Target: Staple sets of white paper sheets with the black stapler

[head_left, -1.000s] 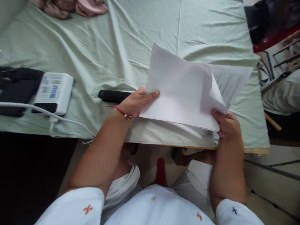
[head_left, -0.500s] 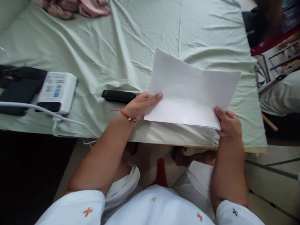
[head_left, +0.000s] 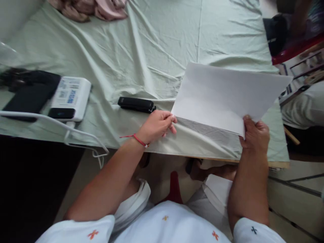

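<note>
A stack of white paper sheets [head_left: 225,94] hovers just above the pale green cloth [head_left: 152,50] that covers the table. My right hand [head_left: 255,135] grips the stack at its near right corner. My left hand [head_left: 158,125], with a red string at the wrist, is at the stack's near left corner; its fingertips touch or nearly touch the edge, and I cannot tell whether it grips. A black stapler [head_left: 136,104] lies on the cloth just left of my left hand.
At the left sit a white labelled box [head_left: 71,98] and a black device [head_left: 30,94], with a white cable [head_left: 63,126] trailing off the table edge. Pink fabric [head_left: 96,8] lies at the far side. A red chair with dark things [head_left: 291,37] stands at the right.
The curled top sheet has flattened onto the stack. The stack has shifted right, and my left hand has slipped from on top of the paper to its corner.
</note>
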Tool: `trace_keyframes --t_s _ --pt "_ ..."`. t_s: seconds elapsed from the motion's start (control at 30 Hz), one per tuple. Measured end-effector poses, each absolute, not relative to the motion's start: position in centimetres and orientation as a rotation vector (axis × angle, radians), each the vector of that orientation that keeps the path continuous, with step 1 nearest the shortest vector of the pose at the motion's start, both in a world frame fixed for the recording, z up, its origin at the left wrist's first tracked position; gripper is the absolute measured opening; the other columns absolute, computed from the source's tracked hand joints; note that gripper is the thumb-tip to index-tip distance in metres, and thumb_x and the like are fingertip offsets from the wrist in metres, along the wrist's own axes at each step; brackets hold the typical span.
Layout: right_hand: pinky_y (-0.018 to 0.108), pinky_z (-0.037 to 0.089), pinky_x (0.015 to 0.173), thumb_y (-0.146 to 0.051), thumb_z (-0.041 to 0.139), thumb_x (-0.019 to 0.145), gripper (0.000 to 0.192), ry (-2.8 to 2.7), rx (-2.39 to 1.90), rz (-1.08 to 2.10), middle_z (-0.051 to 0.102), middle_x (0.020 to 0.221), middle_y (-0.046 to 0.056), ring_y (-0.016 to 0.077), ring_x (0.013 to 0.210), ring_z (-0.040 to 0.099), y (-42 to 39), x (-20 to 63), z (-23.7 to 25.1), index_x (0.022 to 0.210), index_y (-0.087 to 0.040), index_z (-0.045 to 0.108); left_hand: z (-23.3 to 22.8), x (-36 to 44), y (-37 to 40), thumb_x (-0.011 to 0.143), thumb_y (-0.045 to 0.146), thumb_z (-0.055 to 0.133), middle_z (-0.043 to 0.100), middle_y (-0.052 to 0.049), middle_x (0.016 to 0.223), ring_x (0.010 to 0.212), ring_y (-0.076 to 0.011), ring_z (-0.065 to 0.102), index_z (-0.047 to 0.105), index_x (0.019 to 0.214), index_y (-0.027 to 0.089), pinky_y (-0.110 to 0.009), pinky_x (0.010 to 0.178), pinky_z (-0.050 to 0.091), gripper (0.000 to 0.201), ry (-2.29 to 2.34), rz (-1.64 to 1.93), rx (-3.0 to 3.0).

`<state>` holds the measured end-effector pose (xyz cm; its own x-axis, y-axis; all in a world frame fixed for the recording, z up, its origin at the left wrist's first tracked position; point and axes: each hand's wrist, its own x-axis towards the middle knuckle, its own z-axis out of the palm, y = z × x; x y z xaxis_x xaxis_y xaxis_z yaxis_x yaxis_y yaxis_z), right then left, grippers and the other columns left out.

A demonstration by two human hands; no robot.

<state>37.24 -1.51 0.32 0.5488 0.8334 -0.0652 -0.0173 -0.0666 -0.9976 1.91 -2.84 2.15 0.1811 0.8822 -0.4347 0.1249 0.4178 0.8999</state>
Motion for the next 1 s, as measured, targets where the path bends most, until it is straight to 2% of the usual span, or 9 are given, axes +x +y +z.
trace_keyframes --t_s 0.1,0.23,0.33,0.43,0.5,0.6,0.77,0.9,1.0 --pt "0.022 0.044 0.042 -0.038 0.099 0.069 0.037 -0.699 -1.516 0.799 0.065 0.068 -0.003 0.0122 0.056 0.057 -1.6 35.7 0.8 0.074 -0.024 0.065 1.9 1.3 -3.5 0.104 0.025 0.064 0.069 0.002 0.056 0.041 -0.0096 0.043 0.077 0.087 0.020 -0.023 0.044 0.031 0.022 1.425 1.063 1.172" --pt "0.022 0.031 0.036 -0.042 0.099 0.070 0.038 -0.697 -1.549 0.847 0.067 0.068 -0.001 0.0130 0.054 0.055 -1.4 34.4 0.8 0.074 -0.025 0.065 1.3 -0.5 -3.3 0.108 0.036 0.064 0.064 0.005 0.054 0.046 -0.0118 0.053 0.077 0.091 0.024 -0.028 0.053 0.041 0.025 1.639 1.544 1.204" --pt "0.023 0.038 0.040 -0.045 0.100 0.068 0.039 -0.716 -1.532 0.876 0.071 0.074 0.000 0.0160 0.060 0.062 -1.3 33.7 0.4 0.078 -0.026 0.069 1.0 -2.2 -2.7 0.112 0.037 0.058 0.065 0.006 0.058 0.054 -0.0134 0.062 0.075 0.091 0.026 -0.033 0.066 0.050 0.029 1.889 1.753 1.255" --pt "0.027 0.050 0.048 -0.052 0.102 0.066 0.044 -0.773 -1.527 0.911 0.071 0.074 0.000 0.0187 0.067 0.067 -1.2 33.0 0.0 0.078 -0.026 0.068 0.4 -3.8 -2.0 0.114 0.038 0.054 0.079 0.001 0.083 0.090 -0.0219 0.076 0.075 0.098 0.030 -0.044 0.095 0.058 0.027 2.101 1.670 1.484" --pt "0.028 0.055 0.053 -0.057 0.102 0.065 0.048 -0.817 -1.521 0.923 0.070 0.074 0.000 0.0194 0.070 0.069 -1.2 32.5 -0.2 0.079 -0.026 0.069 -0.5 -4.7 -1.5 0.112 0.039 0.052 0.084 -0.006 0.106 0.117 -0.0304 0.076 0.077 0.099 0.029 -0.054 0.115 0.053 0.030 2.143 1.596 1.657" --pt "0.032 0.060 0.059 -0.061 0.102 0.061 0.051 -0.852 -1.499 0.919 0.072 0.075 0.000 0.0190 0.069 0.069 -1.0 31.8 -0.4 0.082 -0.025 0.073 -2.3 -5.6 -0.8 0.111 0.044 0.050 0.083 -0.015 0.124 0.137 -0.0368 0.069 0.080 0.102 0.025 -0.062 0.128 0.046 0.036 2.105 1.440 1.743" --pt "0.035 0.064 0.064 -0.061 0.103 0.058 0.051 -0.857 -1.501 0.919 0.076 0.080 0.000 0.0151 0.063 0.063 -0.8 31.1 -0.4 0.082 -0.024 0.076 -3.7 -5.8 -0.4 0.109 0.048 0.052 0.084 -0.012 0.128 0.138 -0.0358 0.070 0.081 0.101 0.026 -0.057 0.129 0.049 0.038 2.010 1.180 1.817" --pt "0.034 0.063 0.063 -0.058 0.101 0.061 0.049 -0.856 -1.524 0.921 0.074 0.080 0.001 0.0149 0.065 0.062 -0.9 30.8 -0.2 0.082 -0.024 0.075 -2.7 -5.2 -0.8 0.109 0.044 0.053 0.087 -0.007 0.114 0.128 -0.0319 0.076 0.079 0.091 0.029 -0.050 0.124 0.054 0.035 1.924 1.103 1.865" --pt "0.033 0.061 0.060 -0.058 0.101 0.060 0.049 -0.848 -1.521 0.922 0.074 0.081 0.001 0.0162 0.066 0.063 -0.8 30.7 -0.1 0.082 -0.024 0.073 -2.2 -4.8 -1.1 0.109 0.045 0.051 0.087 -0.008 0.108 0.125 -0.0328 0.077 0.078 0.087 0.028 -0.050 0.122 0.055 0.038 1.927 1.072 1.871"
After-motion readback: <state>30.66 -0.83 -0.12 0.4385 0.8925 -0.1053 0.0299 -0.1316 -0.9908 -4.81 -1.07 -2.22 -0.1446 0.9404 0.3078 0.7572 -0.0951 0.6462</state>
